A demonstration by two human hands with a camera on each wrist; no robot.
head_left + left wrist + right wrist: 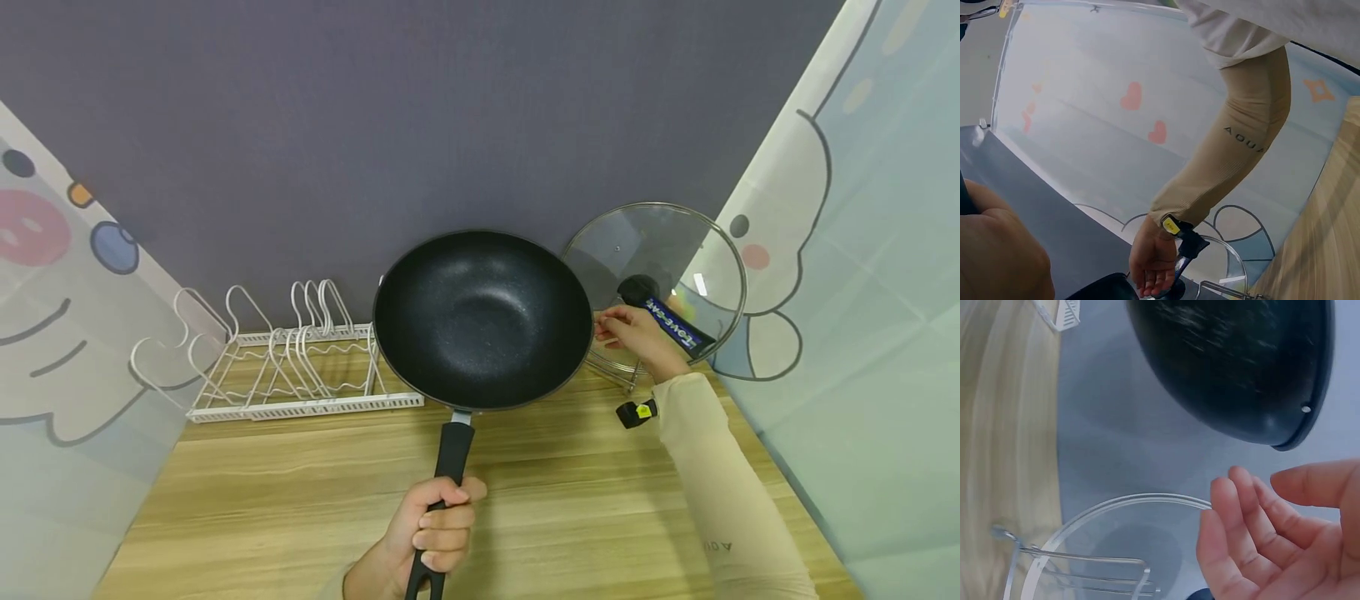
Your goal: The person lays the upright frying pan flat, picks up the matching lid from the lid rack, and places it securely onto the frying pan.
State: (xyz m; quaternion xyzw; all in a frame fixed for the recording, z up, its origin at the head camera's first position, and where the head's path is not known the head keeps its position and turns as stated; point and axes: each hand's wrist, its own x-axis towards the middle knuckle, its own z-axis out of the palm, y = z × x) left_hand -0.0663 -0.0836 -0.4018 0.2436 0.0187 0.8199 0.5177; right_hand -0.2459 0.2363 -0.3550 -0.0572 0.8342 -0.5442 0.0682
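Observation:
A black wok (480, 317) is held up above the table, its dark inside facing me in the head view. My left hand (431, 529) grips its black handle (452, 450), fingers wrapped round it. Beside the wok's right rim is my right hand (630, 329), fingers loosely bent with nothing between them. The right wrist view shows the wok's scuffed outer side (1241, 369) with a gap to the right fingertips (1219, 487). Behind the right hand stands a glass lid (675, 229) with a metal rim and a black, blue-labelled handle (678, 325).
A white wire rack (307, 408) with upright loops sits at the table's back left, partly behind the wok. A metal wire stand (1091, 557) is under the lid. The wood-grain table (285, 492) meets a grey back wall (480, 117) and printed side panels (862, 375).

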